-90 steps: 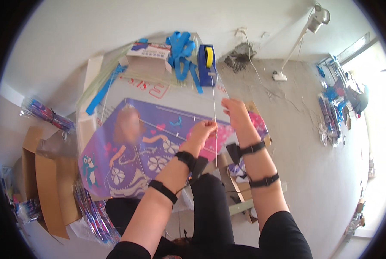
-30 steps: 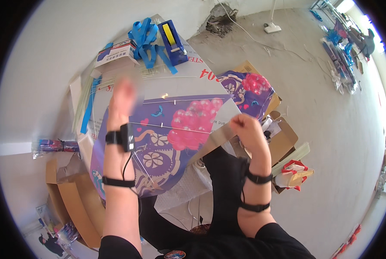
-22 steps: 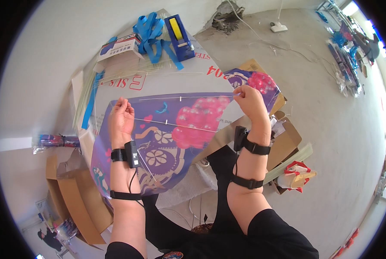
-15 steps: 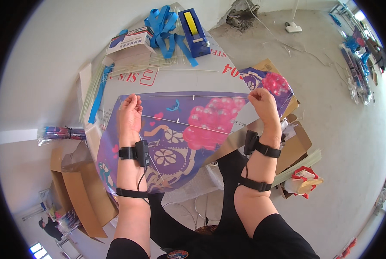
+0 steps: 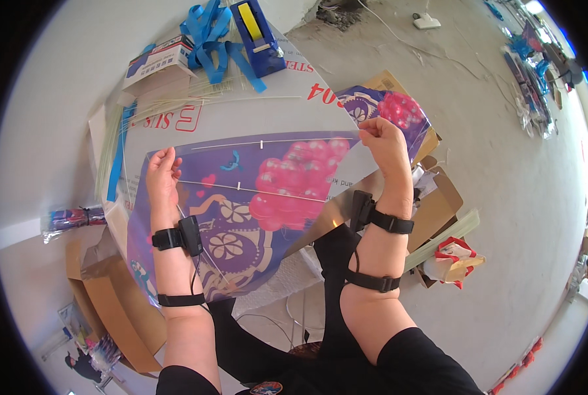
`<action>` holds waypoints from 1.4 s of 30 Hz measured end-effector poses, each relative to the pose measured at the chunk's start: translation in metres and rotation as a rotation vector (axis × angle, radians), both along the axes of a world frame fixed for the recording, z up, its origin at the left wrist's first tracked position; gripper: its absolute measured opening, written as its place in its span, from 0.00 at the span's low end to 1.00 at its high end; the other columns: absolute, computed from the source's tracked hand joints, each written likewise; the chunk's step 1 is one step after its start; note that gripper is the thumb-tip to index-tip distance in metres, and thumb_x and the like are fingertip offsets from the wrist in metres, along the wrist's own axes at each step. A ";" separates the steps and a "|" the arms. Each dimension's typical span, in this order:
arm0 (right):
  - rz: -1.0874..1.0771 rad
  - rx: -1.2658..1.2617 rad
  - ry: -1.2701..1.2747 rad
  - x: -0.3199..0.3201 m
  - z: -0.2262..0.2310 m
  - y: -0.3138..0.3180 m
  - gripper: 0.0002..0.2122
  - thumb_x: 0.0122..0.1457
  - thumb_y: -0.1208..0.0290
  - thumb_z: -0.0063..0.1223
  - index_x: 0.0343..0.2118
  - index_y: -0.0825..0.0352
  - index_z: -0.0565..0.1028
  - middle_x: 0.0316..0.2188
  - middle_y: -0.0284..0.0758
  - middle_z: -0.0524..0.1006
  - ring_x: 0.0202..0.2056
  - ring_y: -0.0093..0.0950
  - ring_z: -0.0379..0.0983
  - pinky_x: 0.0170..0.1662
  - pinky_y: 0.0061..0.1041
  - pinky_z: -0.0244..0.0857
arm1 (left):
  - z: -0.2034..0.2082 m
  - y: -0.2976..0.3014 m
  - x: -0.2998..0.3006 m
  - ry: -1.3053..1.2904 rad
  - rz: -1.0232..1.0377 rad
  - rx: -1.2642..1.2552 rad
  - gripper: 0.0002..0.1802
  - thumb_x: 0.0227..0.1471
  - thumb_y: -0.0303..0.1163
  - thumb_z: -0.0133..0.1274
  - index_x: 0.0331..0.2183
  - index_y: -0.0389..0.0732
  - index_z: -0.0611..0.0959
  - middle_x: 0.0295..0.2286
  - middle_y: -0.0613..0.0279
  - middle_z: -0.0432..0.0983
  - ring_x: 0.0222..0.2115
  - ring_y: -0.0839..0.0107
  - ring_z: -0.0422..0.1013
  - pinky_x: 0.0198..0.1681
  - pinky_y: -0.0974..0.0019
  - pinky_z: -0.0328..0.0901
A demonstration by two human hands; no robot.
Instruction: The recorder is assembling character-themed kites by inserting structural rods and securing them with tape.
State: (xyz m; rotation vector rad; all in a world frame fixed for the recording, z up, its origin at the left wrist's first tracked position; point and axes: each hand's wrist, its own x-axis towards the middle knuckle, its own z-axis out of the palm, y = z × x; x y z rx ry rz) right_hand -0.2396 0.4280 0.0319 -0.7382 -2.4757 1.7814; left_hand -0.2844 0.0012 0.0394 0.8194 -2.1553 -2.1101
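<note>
A purple printed kite sheet [image 5: 195, 191], with a pink balloon-like cluster and white motifs, lies across the table before me. A thin white rod [image 5: 294, 141] runs along its far edge, and a second rod [image 5: 274, 193] crosses it lower down; each carries a small white clip. My left hand [image 5: 163, 174] is closed in a pinch at the sheet's far left edge. What exactly lies between its fingertips is hidden. At the far right corner my right hand [image 5: 387, 143] pinches the kite's edge beside the rod's end. Both wrists wear black straps with small boxes.
Behind the kite, a blue tape dispenser [image 5: 259, 46], tangled blue ribbon [image 5: 208, 39], a small carton [image 5: 159, 66] and thin pale rods [image 5: 113, 151] sit on the board. Another printed sheet [image 5: 402, 112] lies far right. Cardboard boxes [image 5: 119, 309] stand left and right.
The whole scene has shifted left and slightly up in the picture as my head turned. Both hands keep about the same places on the kite.
</note>
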 end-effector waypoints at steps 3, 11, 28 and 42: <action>0.047 0.044 -0.032 -0.003 -0.013 0.004 0.05 0.49 0.78 0.57 0.31 0.69 0.77 0.22 0.28 0.75 0.25 0.16 0.69 0.29 0.17 0.62 | -0.012 -0.003 -0.003 -0.010 -0.001 -0.072 0.10 0.51 0.35 0.59 0.36 0.43 0.80 0.29 0.73 0.74 0.27 0.83 0.67 0.29 0.78 0.59; -0.010 0.237 -0.080 -0.002 -0.020 0.006 0.07 0.44 0.75 0.61 0.28 0.69 0.77 0.21 0.36 0.77 0.24 0.28 0.74 0.30 0.26 0.67 | -0.029 0.001 -0.008 0.016 -0.102 -0.283 0.13 0.48 0.35 0.61 0.36 0.40 0.80 0.28 0.71 0.74 0.27 0.83 0.67 0.28 0.78 0.58; 0.015 0.306 -0.159 -0.005 -0.012 -0.002 0.07 0.44 0.76 0.61 0.27 0.68 0.77 0.21 0.35 0.77 0.25 0.27 0.73 0.32 0.27 0.67 | -0.028 0.009 -0.014 -0.048 -0.059 -0.423 0.11 0.47 0.32 0.62 0.31 0.35 0.83 0.25 0.69 0.76 0.26 0.82 0.68 0.31 0.76 0.63; 0.005 0.373 -0.167 -0.007 -0.017 -0.003 0.06 0.43 0.71 0.61 0.24 0.67 0.78 0.26 0.41 0.78 0.32 0.39 0.75 0.37 0.33 0.68 | -0.063 -0.017 -0.024 0.024 -0.142 -0.588 0.12 0.47 0.34 0.62 0.31 0.36 0.83 0.24 0.69 0.77 0.24 0.83 0.68 0.28 0.78 0.62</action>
